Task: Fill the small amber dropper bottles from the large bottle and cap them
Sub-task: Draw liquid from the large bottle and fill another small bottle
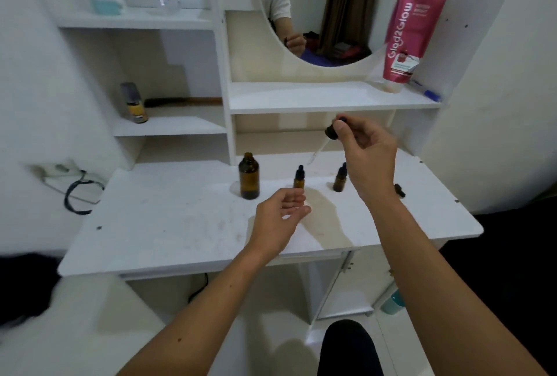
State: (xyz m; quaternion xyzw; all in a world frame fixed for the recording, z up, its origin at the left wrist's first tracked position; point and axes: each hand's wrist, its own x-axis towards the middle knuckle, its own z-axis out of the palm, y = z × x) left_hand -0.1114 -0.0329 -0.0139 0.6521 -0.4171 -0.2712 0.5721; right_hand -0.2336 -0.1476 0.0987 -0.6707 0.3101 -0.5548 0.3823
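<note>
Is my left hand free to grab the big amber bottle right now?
Probably yes. The left hand is open and holds nothing, and the large bottle stands uncapped just beyond it, with nothing between them.

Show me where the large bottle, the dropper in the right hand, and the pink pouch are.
large bottle (pixel 249 178), head view, on the middle of its amber body
dropper (pixel 332 131), head view, on its black cap
pink pouch (pixel 411 37), head view, on its printed front

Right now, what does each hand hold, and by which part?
The right hand pinches the dropper by its black cap. The left hand holds nothing.
</note>
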